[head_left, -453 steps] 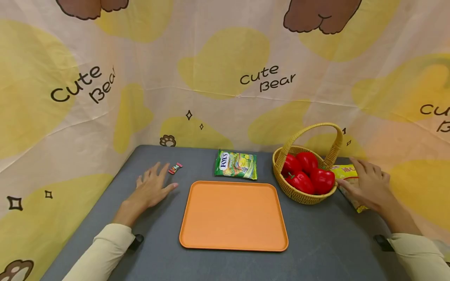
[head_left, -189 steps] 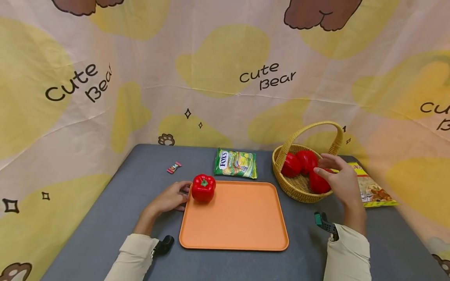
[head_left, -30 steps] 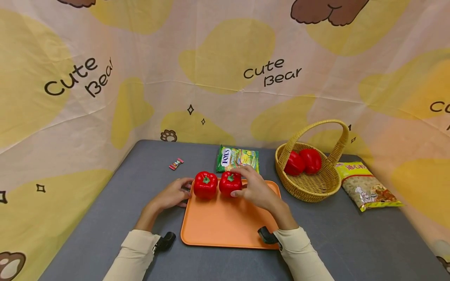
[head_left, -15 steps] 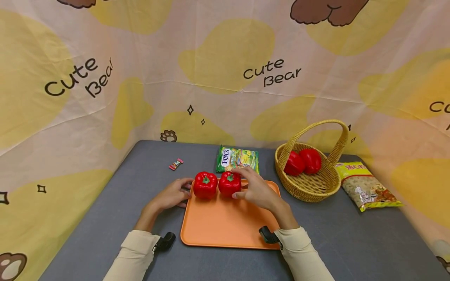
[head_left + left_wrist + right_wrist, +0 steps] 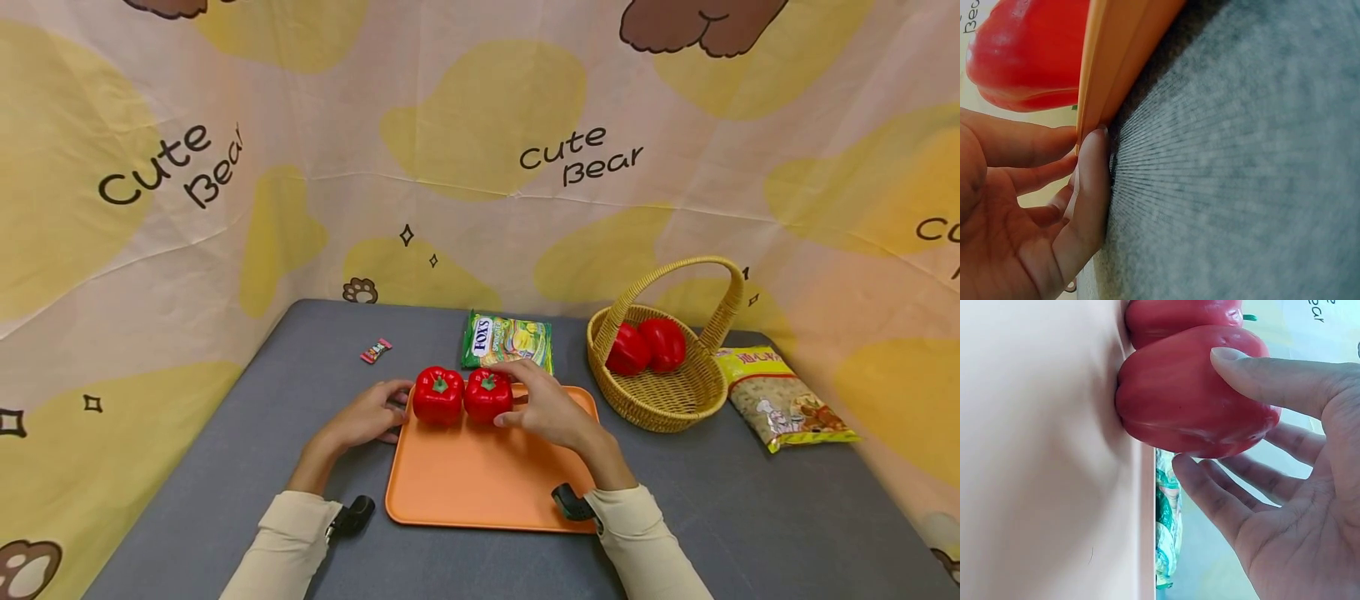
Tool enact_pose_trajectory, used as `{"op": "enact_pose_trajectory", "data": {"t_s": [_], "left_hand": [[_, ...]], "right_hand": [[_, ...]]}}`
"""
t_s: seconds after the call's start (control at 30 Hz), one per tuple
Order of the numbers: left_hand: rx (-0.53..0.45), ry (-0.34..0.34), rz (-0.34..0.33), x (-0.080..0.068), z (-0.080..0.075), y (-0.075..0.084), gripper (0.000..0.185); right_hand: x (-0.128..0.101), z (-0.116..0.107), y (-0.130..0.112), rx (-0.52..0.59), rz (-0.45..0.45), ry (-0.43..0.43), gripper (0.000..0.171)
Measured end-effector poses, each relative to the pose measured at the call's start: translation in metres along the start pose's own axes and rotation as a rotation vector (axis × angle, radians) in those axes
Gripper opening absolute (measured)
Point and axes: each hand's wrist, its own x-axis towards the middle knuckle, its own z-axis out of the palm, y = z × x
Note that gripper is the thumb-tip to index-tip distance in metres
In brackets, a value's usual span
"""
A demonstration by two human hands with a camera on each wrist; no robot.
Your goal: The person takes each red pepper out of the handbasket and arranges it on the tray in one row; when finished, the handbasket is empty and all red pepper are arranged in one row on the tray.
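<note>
In the head view, two red bell peppers stand upright side by side, stems up, on the orange tray [image 5: 480, 483] along its far edge. The right hand [image 5: 543, 408] holds the right-hand bell pepper [image 5: 488, 397] between thumb and fingers; its base sits on the tray. The left-hand bell pepper [image 5: 438, 396] stands at the tray's far left corner. The left hand [image 5: 367, 414] is at the tray's left edge. In the left wrist view, its fingertips pinch the tray rim [image 5: 1094, 75]. The right wrist view shows the thumb on the pepper's side [image 5: 1191, 394].
A yellow wicker basket [image 5: 660, 417] with two red bell peppers [image 5: 663, 343] stands right of the tray. Beside it lies a yellow bag [image 5: 787, 400]. Behind the tray lies a green FOX'S candy bag [image 5: 510, 337]. A small wrapped candy [image 5: 376, 350] lies at the back left.
Since the earliest frame, two bell peppers have gone from the basket to the tray. Over the last second the right hand has shifted its pepper slightly left; the left hand has stayed put.
</note>
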Motion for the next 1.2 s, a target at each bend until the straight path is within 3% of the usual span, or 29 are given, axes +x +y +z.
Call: {"op": "enact_pose_trajectory", "data": {"t_s": [0.57, 0.9, 1.2], "left_hand": [[0.009, -0.017, 0.027, -0.001, -0.002, 0.000, 0.050], [0.018, 0.003, 0.013, -0.003, -0.002, 0.002, 0.050], [-0.017, -0.005, 0.024, -0.005, 0.001, 0.004, 0.051]], "right_hand": [[0.001, 0.001, 0.001, 0.029, -0.004, -0.011, 0.074], [-0.002, -0.011, -0.002, 0.037, -0.043, 0.011, 0.076], [-0.015, -0.031, -0.017, -0.072, -0.083, 0.075, 0.072]]}}
